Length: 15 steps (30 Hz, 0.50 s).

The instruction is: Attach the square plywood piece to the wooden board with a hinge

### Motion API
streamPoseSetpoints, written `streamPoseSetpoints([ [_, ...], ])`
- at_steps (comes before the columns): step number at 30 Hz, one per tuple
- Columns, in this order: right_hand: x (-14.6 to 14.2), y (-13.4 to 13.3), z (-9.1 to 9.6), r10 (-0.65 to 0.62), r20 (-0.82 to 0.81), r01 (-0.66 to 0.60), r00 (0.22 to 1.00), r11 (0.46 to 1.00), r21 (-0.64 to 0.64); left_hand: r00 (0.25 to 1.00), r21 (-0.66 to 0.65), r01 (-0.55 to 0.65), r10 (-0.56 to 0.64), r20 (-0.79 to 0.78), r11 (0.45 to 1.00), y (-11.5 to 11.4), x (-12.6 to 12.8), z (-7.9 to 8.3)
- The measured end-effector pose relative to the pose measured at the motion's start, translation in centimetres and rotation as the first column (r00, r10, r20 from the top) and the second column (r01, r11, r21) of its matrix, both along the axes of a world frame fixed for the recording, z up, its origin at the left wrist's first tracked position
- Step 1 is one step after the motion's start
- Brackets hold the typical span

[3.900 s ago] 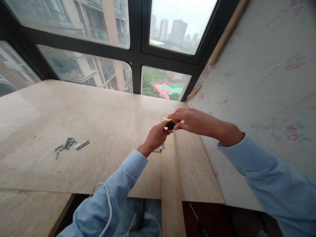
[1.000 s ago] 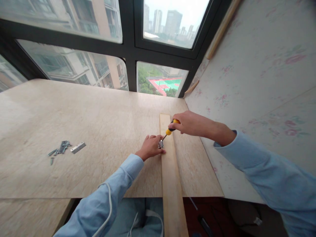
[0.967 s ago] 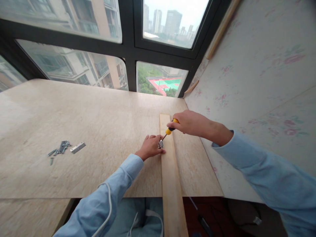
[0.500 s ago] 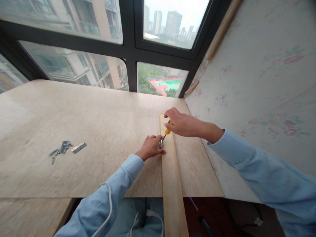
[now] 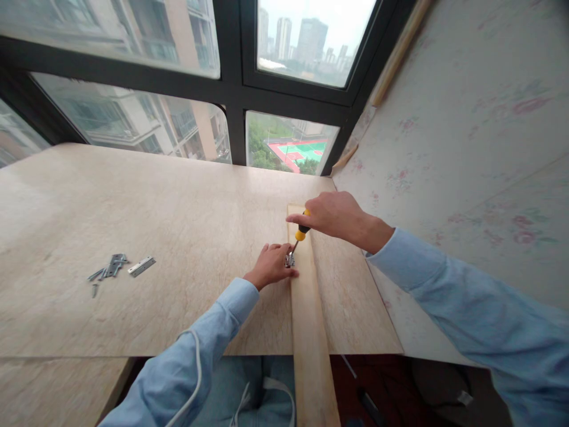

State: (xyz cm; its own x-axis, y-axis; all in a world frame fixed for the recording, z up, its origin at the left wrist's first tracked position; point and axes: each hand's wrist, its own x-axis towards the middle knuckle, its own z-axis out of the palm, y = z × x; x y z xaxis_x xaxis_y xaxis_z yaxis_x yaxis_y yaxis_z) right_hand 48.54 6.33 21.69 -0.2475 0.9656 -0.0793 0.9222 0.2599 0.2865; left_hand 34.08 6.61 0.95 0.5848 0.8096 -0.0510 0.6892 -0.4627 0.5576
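My right hand (image 5: 335, 216) is closed round the yellow and black handle of a screwdriver (image 5: 300, 235). Its shaft slants down to a small metal hinge (image 5: 290, 260) at the left edge of a long wooden board (image 5: 306, 308). Thumb and fingers of my left hand (image 5: 273, 265) hold the hinge from either side against the board. The screwdriver's tip meets the hinge; whether a screw sits under it is too small to tell.
On the marble-patterned counter (image 5: 186, 207), to the left, lie another hinge (image 5: 142, 266), a grey metal plate (image 5: 116, 264) and several screws (image 5: 95, 290). A papered wall (image 5: 444, 178) stands at right, windows behind. The board overhangs the counter's front edge.
My right hand has turned on the screwdriver's handle, its thumb now stretched out leftward and its wrist shifted slightly left. My left hand and the hinge have stayed in place.
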Motion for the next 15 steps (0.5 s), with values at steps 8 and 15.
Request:
streamPoseSetpoints([
  [8, 0.5, -0.5, -1.9, 0.125, -0.110, -0.120, 0.986, 0.991, 0.056, 1.000, 0.000, 0.001, -0.001, 0.010, 1.000, -0.1, 0.0, 0.2],
  [15, 3.0, 0.3, -1.9, 0.257, -0.476, -0.382, 0.841, 0.905, -0.188, 1.000, -0.011, -0.003, 0.003, 0.005, 1.000, -0.2, 0.0, 0.3],
])
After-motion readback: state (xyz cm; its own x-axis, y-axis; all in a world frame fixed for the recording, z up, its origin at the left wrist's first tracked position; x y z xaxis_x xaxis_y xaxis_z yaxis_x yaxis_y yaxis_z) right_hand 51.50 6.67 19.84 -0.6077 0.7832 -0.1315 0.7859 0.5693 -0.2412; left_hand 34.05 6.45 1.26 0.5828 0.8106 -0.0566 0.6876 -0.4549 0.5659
